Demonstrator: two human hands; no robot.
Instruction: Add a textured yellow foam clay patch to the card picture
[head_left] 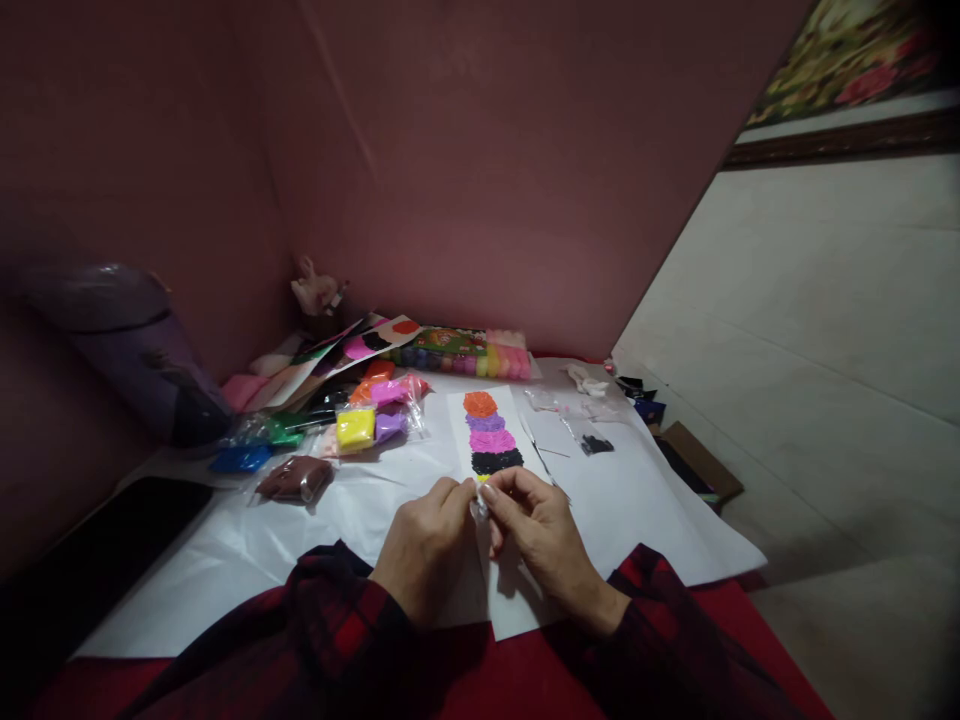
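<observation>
My left hand (429, 535) and my right hand (536, 520) meet over the lower half of a white paper strip (517, 600). Both are closed, fingertips pinching a small whitish crumpled piece (480, 507) that looks like a clear plastic bag; its contents are hidden. Just beyond the fingertips shows a bit of yellow (482, 478); I cannot tell whether it lies on the paper. Above it, textured clay patches run up the strip: black (496, 461), pink (491, 440), purple (485, 423) and orange (480, 403). A thin metal tool (550, 465) lies right of the strip.
Bagged clay, including yellow (355, 430), brown (294, 481) and blue (240, 458), lies left on the white sheet (630, 530). Behind are a clay multipack (465, 352) and coloured cards (382, 340). Small bags (596, 440) lie right. A purple cylinder (142, 350) stands far left.
</observation>
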